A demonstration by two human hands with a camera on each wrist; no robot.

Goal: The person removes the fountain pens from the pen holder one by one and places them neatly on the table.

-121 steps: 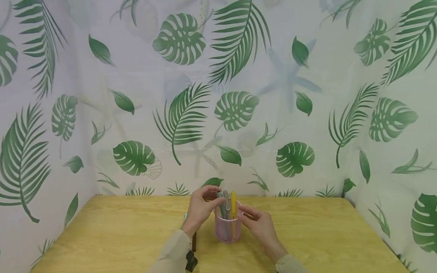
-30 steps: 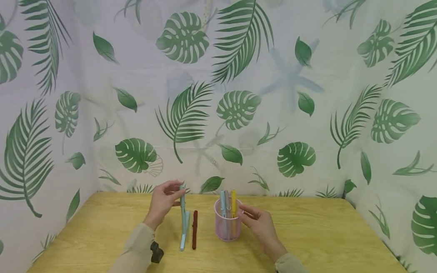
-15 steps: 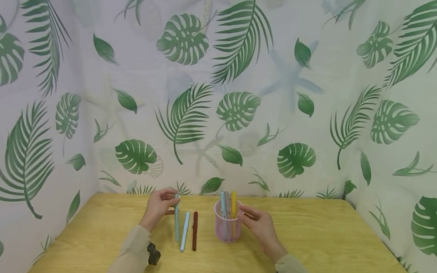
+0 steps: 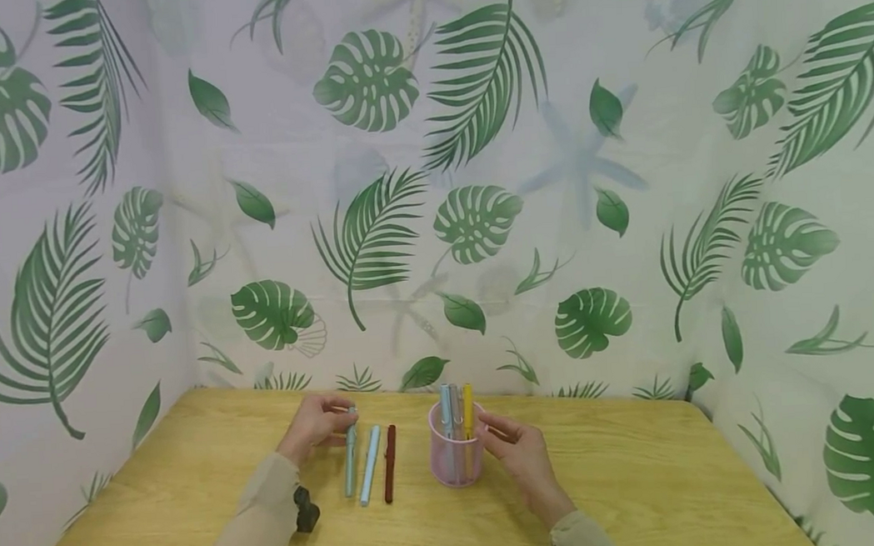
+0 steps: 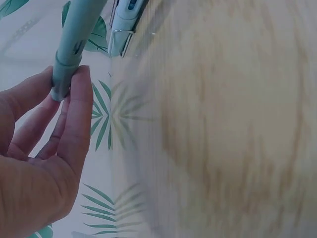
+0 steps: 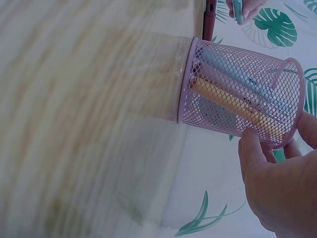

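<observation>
My left hand (image 4: 317, 424) pinches one end of a grey-green pen (image 4: 350, 466) between thumb and fingertips, as the left wrist view also shows. The other end points toward me, at or near the tabletop. To its right lie a light blue pen (image 4: 370, 467) and a dark red pen (image 4: 391, 464), roughly side by side. A pink mesh pen holder (image 6: 237, 89) stands upright with a light blue pen (image 4: 446, 406), a grey pen (image 4: 456, 407) and a yellow pen (image 4: 468, 405) inside. My right hand (image 4: 522, 460) holds the holder by its rim on the right side.
The wooden table (image 4: 645, 477) ends at the back against a white cloth (image 4: 411, 333) printed with green leaves. More of this cloth hangs at the left and right. A black wrist device (image 4: 306, 509) sits at my left sleeve.
My left hand took the grey-green pen from the holder, carried it left and lowered it beside the light blue pen on the table. My right hand stays at the holder.
</observation>
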